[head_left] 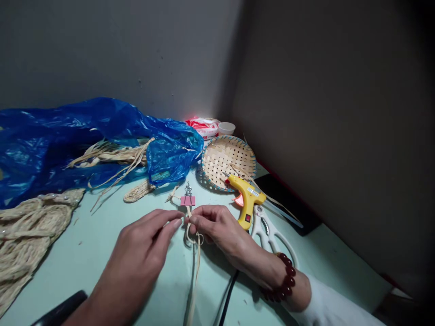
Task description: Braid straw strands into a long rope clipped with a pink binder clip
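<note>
Pale straw strands (194,253) run down the pale green table from a pink binder clip (188,200) that clamps their top end. My right hand (217,228) pinches the strands just below the clip, fingers closed on them. My left hand (144,246) reaches in from the left, its fingertips pressed together at the same spot on the strands. A red bead bracelet (283,283) circles my right wrist.
A yellow glue gun (247,199) and white-handled shears (268,231) lie right of my hands. A round woven tray (226,160) sits behind them. A blue plastic bag (84,140) with straw, and woven straw pieces (25,231), fill the left. A black cord (228,296) crosses the front.
</note>
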Available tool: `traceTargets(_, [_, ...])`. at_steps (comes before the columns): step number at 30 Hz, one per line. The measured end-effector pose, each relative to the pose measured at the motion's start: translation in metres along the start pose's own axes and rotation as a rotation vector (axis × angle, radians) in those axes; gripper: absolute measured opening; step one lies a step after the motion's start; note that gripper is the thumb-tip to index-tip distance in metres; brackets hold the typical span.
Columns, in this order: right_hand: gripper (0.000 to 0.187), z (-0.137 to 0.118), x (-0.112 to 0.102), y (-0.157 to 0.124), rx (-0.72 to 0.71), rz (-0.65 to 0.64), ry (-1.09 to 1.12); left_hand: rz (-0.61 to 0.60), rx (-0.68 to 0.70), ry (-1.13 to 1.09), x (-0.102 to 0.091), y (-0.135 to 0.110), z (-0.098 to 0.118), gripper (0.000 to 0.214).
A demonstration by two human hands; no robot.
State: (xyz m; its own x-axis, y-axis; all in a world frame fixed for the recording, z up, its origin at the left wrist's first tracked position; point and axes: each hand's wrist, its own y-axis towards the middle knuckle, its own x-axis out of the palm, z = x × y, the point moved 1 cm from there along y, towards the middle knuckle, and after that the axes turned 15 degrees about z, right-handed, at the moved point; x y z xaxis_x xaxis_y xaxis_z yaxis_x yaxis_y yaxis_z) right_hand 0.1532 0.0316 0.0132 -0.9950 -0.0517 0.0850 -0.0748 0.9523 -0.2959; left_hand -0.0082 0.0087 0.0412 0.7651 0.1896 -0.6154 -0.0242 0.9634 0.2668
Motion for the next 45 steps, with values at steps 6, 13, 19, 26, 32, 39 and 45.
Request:
traceTargets(6, [0.02, 0.002, 0.001, 0.001, -0.147, -0.024, -0.074, -0.158, -0.481, -0.358, 0.016, 0.015, -0.008, 0.02])
traceTargets(13, [0.01, 0.01, -0.001, 0.001, -0.303, 0.018, -0.219, -0.208, -0.666, -0.569, 0.028, 0.005, -0.014, 0.033])
traceTargets(19, [0.008, 0.016, -0.004, -0.002, -0.328, 0.013, -0.316, -0.259, -0.746, -0.692, 0.03, 0.005, -0.014, 0.024])
traceTargets(26, [0.001, 0.004, -0.005, -0.008, -0.419, -0.077, -0.488, -0.211, -0.59, -0.543, 0.034, 0.007, -0.017, 0.022])
traceTargets(32, [0.013, -0.008, -0.009, -0.02, -0.483, 0.011, -0.933, -0.176, -0.483, -0.303, 0.033, 0.006, -0.019, 0.022])
traceTargets(39, [0.012, -0.003, -0.004, -0.032, -0.884, 0.11, -1.119, -0.136, -0.342, -0.186, 0.033, 0.009, -0.019, 0.028])
traceTargets(45, [0.018, 0.012, 0.007, -0.041, -1.312, 0.025, -1.188, -0.257, -0.638, -0.509, 0.035, 0.003, -0.022, 0.03])
